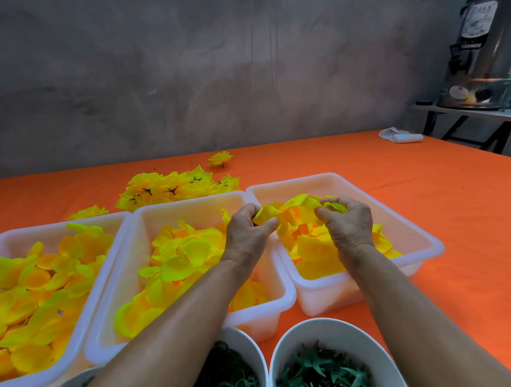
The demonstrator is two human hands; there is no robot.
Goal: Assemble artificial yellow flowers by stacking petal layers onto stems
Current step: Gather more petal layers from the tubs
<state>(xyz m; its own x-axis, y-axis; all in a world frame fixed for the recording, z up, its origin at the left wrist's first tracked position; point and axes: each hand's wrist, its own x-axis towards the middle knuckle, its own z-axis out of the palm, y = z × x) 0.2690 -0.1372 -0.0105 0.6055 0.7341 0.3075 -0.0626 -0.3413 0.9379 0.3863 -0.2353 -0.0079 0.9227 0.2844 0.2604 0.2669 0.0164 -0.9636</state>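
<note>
Both hands hover over the right white bin, which holds loose yellow petal layers. My left hand pinches a yellow petal piece at its fingertips. My right hand pinches the other side of the same bunch of yellow petal layers, lifted above the bin's pile. Finished yellow flowers with dark green star backs lie heaped on the orange table beyond the bins. No stem shows in either hand.
Two more white bins of petals stand at the middle and left. White bowls hold green rings and green star calyxes at the near edge. A steel urn stands on a side table at the right. A white roll lies on the orange cloth.
</note>
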